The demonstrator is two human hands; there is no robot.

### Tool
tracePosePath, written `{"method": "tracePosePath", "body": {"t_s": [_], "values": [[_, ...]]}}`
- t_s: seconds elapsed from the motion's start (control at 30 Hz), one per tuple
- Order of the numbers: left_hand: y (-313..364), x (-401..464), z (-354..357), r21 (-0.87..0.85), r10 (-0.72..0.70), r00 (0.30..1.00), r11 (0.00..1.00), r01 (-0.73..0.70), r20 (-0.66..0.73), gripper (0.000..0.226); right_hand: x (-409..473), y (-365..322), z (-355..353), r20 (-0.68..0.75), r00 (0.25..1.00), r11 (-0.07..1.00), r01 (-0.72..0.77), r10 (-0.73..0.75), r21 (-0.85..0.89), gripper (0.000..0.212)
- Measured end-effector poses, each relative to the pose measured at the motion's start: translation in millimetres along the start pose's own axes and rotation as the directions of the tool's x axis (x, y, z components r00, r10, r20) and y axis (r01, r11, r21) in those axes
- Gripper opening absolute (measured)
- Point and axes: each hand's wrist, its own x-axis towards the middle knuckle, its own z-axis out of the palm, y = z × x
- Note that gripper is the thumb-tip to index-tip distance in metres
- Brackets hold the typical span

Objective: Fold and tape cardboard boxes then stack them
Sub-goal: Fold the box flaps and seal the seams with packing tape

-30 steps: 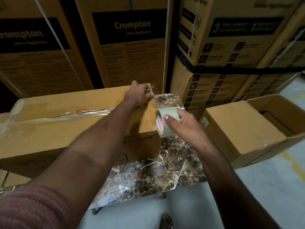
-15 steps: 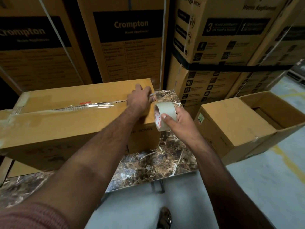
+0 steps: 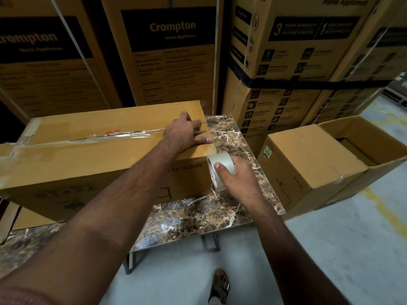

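Note:
A long cardboard box (image 3: pixel 92 164) lies on the marble-patterned table (image 3: pixel 198 219), with clear tape (image 3: pixel 114 136) running along its top seam. My left hand (image 3: pixel 184 134) rests on the top at the box's right end, thumb along the edge, and a thin metal tool (image 3: pixel 200 132) sticks out between its fingers. My right hand (image 3: pixel 236 172) grips a beige tape roll (image 3: pixel 220 169) against the box's right end face, below the top edge.
Tall printed cartons (image 3: pixel 171 53) are stacked right behind the table. A closed small box (image 3: pixel 308 159) and an open box (image 3: pixel 372 146) stand on the floor at the right. Below the table's front edge, a sandalled foot (image 3: pixel 220 282) shows on the grey floor.
My right hand has carried the roll down from the box's top corner onto the end face. My left hand has settled flatter on the top near the right edge.

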Motion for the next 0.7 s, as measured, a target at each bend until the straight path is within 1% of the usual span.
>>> {"method": "tracePosePath", "body": {"t_s": [0.1,0.17,0.27,0.33,0.4,0.43,0.47,0.53,0.6,0.7], "values": [[5,-4,0,0.051,-0.014,0.999,0.999,0.012,0.045,0.086,-5,4,5,-0.023,1.000,1.000,-0.015,0.015,0.005,0.017],[10,-3,-2,0.075,-0.035,0.998,0.997,0.030,0.061,0.082,-5,7,6,-0.033,0.999,1.000,-0.024,0.024,0.007,0.016],[15,-6,1,0.011,-0.042,0.999,0.999,0.042,0.002,0.072,-1,9,10,-0.027,0.999,1.000,-0.026,0.026,0.004,0.018],[20,-14,6,-0.033,0.008,0.998,0.999,-0.011,-0.065,0.061,1,12,14,-0.002,0.999,0.999,-0.032,0.032,0.012,0.018],[21,-21,12,-0.007,0.074,0.991,0.997,-0.075,-0.108,0.052,3,15,17,0.028,0.999,0.999,-0.040,0.040,0.008,0.015],[20,-24,13,0.016,0.096,0.989,0.995,-0.095,-0.108,0.053,4,15,19,0.040,0.998,0.999,-0.049,0.048,0.016,0.015],[19,-27,13,0.046,0.117,0.989,0.992,-0.114,-0.090,0.059,4,15,21,0.046,0.997,0.997,-0.063,0.062,0.032,0.018],[17,-31,12,0.112,0.144,0.990,0.983,-0.143,-0.003,0.082,5,15,23,0.040,0.995,0.993,-0.097,0.095,0.065,0.025],[20,-36,11,0.169,0.122,0.989,0.976,-0.135,0.086,0.098,4,16,24,0.032,0.993,0.992,-0.112,0.110,0.064,0.023],[28,-40,9,0.216,0.089,0.986,0.969,-0.119,0.142,0.102,2,17,23,0.011,0.995,0.994,-0.102,0.102,0.038,0.020]]}}
